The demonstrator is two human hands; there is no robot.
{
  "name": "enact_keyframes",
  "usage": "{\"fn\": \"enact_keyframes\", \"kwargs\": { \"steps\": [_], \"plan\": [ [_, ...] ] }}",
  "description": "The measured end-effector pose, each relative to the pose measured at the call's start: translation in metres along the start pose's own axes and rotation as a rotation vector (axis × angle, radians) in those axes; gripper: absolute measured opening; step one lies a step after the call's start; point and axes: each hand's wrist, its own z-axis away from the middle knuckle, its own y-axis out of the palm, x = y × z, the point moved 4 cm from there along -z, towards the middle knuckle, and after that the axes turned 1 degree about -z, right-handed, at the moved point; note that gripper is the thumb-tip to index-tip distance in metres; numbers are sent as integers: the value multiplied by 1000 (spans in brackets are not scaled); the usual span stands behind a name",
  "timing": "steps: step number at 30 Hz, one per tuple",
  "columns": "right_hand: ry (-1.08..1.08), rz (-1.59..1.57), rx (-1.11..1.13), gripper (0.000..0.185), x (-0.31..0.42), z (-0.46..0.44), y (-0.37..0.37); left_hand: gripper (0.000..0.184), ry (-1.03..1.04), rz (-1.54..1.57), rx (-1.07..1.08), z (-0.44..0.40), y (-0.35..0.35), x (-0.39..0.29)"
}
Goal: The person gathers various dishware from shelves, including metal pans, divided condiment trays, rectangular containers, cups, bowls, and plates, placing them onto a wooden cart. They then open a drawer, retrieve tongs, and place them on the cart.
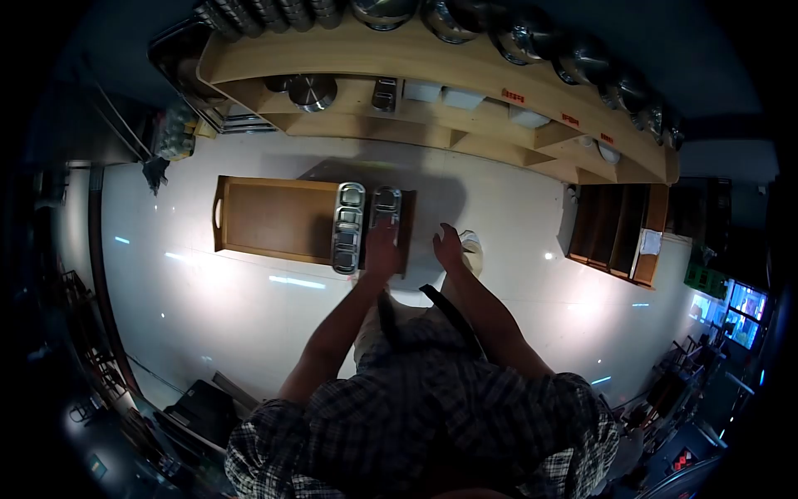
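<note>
My left hand (pixel 382 251) lies over the near half of a narrow, shiny metal compartment tray (pixel 386 201), seemingly gripping it; my fingertips are hard to make out in the dim light. Close beside it on the left is a similar metal tray (pixel 348 229), a row of rounded compartments, lying across a brown wooden serving tray (pixel 274 218) with a raised rim and a handle slot. To the right, my right hand (pixel 448 247) hangs above the pale floor with its fingers apart, holding nothing.
A long wooden shelf (pixel 366 51) runs ahead, with metal bowls and stacked cups on top. In its compartments are a metal pan (pixel 312 91), another compartment tray (pixel 384 94) and white containers (pixel 463 98). A dark wooden rack (pixel 611 229) stands right. My shoe (pixel 471 242) shows below.
</note>
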Motion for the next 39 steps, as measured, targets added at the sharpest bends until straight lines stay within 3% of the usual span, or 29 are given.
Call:
{"fn": "enact_keyframes", "kwargs": {
  "steps": [1, 3, 5, 6, 8, 10, 13, 15, 21, 23, 26, 33, 35, 36, 39],
  "plan": [
    [-106, -22, -37, 41, -8, -7, -15, 46, 18, -47, -107, -9, 12, -5],
    [-105, 8, 17, 41, -29, -22, -43, 45, -78, -203, -33, -31, 43, -9],
    [-104, 48, 66, 41, -50, -49, -88, 50, -73, -39, -179, -43, 90, 7],
    [-159, 63, 73, 41, -56, -58, -112, 55, 6, -160, -323, -50, 88, -18],
    [-249, 122, 84, 44, -82, -88, -140, 59, -151, 26, -184, -69, 101, -47],
    [-334, 204, 59, 47, -101, -130, -179, 60, -206, 15, -216, -81, 115, -103],
    [-447, 312, 16, 52, -98, -166, -198, 63, -158, -93, -84, -114, 132, -144],
    [-484, 361, 10, 54, -93, -190, -196, 66, -199, -67, -41, -137, 136, -151],
    [-511, 523, -22, 64, -83, -303, -151, 64, -247, -30, -179, -197, 157, -123],
    [-585, 626, -178, 66, -78, -351, -130, 62, -246, -1, -207, -212, 180, -102],
    [-565, 633, -216, 64, -72, -406, -105, 61, -212, 42, -242, -240, 218, -72],
    [-657, 305, -376, 61, -93, -442, -59, 58, -33, 30, -483, -336, 268, -31],
    [-852, 194, -668, 59, -99, -445, -57, 57, 6, 33, -533, -358, 288, -15],
    [-893, 132, -672, 56, -98, -442, -60, 58, 18, 58, -543, -362, 298, -6],
    [-925, 224, -758, 57, -104, -453, -57, 56, 71, 78, -583, -359, 327, 18]
  ]
}}
